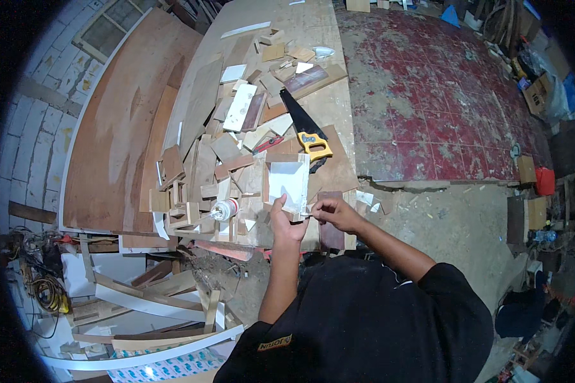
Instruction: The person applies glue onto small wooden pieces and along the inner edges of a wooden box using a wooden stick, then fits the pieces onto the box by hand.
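Observation:
A small shallow wooden box (287, 180) with a white inner face lies near the front of the workbench. My left hand (289, 223) grips its near end, the thumb over the rim. Close by its near right corner, my right hand (337, 214) is closed in a pinch; whatever sits between the fingertips is too small to name. A handsaw (314, 145) with a yellow and black handle rests just beyond the box. To the left of it is a red cutter knife (268, 144). A white glue bottle (224, 209) lies left of my left hand.
Wood offcuts (239, 107) are strewn over the workbench (329, 38). A large plywood sheet (118, 127) leans at the left by a block wall. Boards and strips (150, 300) pile up at the lower left. Red tiled floor (428, 96) with a broken edge extends to the right.

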`<action>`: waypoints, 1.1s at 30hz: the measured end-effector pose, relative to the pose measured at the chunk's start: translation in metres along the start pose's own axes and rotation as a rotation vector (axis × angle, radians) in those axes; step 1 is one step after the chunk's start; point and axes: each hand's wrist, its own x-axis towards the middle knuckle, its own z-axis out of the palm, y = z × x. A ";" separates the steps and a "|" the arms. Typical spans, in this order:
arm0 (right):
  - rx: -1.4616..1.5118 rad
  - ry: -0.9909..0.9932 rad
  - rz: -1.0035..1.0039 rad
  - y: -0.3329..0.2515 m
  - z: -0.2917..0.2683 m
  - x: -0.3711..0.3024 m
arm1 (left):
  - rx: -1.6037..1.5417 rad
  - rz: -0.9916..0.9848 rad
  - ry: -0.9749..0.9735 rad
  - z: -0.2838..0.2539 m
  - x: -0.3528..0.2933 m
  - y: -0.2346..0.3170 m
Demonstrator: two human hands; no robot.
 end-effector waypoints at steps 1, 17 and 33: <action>0.008 0.006 0.008 0.001 -0.002 -0.002 | 0.000 0.011 -0.022 -0.003 0.001 0.000; 0.008 0.095 -0.021 -0.006 -0.009 -0.001 | 0.021 -0.005 0.021 -0.009 -0.002 -0.002; -0.958 0.318 -0.787 -0.039 -0.006 -0.013 | -0.023 -0.078 0.037 -0.007 -0.008 -0.002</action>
